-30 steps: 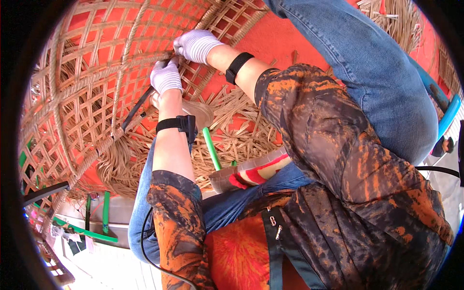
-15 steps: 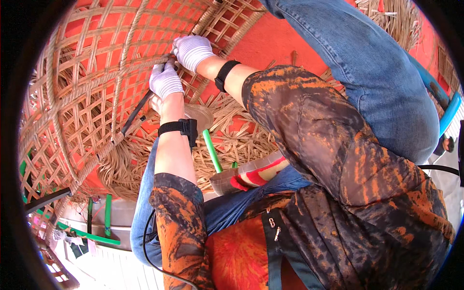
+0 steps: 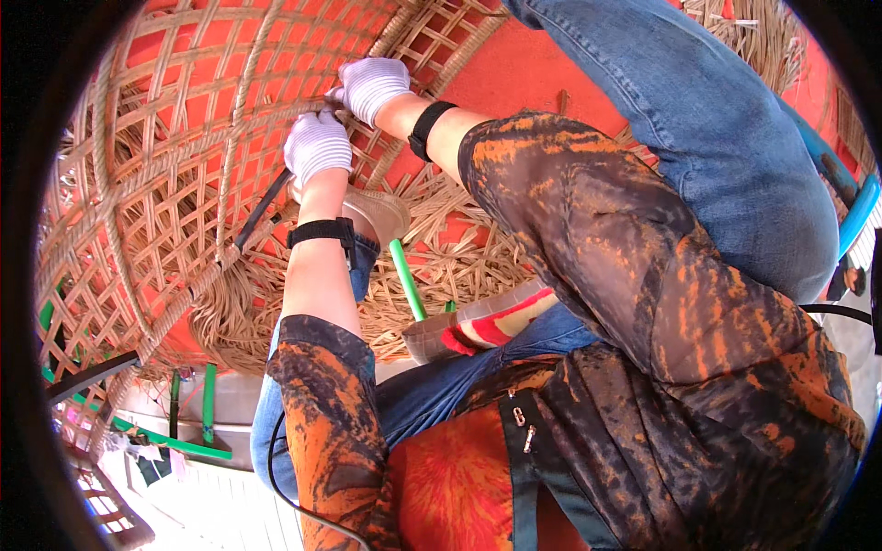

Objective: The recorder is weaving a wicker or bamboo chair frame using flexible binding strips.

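White-striped gloved left hand (image 3: 318, 145) and right hand (image 3: 377, 89) meet at a brown cord-wrapped rib (image 3: 272, 118).
It runs leftward from both, left nearer; fingers curl inward, their hold impossible to tell.

And nothing legible here, no word, no number: just stripes on the gloves (image 3: 317, 145), bare weave across the woven lattice (image 3: 108, 197), only a blotched pattern on the jacket (image 3: 625, 257). The black wrist straps (image 3: 317, 233)? Not a readable mark! Those pale scraps (image 3: 176, 464) at lower left, too small to tell.
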Motion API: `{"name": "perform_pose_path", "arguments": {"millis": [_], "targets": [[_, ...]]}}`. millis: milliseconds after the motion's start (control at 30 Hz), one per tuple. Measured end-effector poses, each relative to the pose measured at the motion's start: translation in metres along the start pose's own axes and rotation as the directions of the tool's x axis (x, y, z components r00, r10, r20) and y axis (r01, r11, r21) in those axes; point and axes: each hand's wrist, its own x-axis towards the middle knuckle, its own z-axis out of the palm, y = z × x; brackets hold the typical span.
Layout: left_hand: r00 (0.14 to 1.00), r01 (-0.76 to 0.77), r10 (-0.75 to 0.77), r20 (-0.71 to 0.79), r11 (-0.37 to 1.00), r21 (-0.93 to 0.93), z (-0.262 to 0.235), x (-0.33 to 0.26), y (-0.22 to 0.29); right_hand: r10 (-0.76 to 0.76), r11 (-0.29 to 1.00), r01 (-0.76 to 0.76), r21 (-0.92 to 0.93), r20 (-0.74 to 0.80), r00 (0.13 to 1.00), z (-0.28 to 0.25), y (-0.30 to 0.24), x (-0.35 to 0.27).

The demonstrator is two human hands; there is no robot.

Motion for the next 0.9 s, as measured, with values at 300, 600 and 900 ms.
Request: {"name": "perform_pose_path", "arguments": {"millis": [300,600,900], "targets": [[0.949,0.001,0.076,0.306,0.969,-0.245,-0.014,-0.055,0.014,-0.321,0.943,0.313,-0.114,-0.053,0.946,-0.015,-0.003,-0.032],[0.897,0.004,0.316,0.310,0.695,-0.719,0.074,-0.041,-0.057,-0.273,0.934,0.278,-0.224,0.053,0.960,-0.017,-0.051,-0.028],[0.688,0.390,0.141,0.712,0.755,-0.527,-0.004,-0.042,0.004,-0.232,0.972,0.236,0.009,0.234,0.944,-0.002,0.009,0.002]]}}
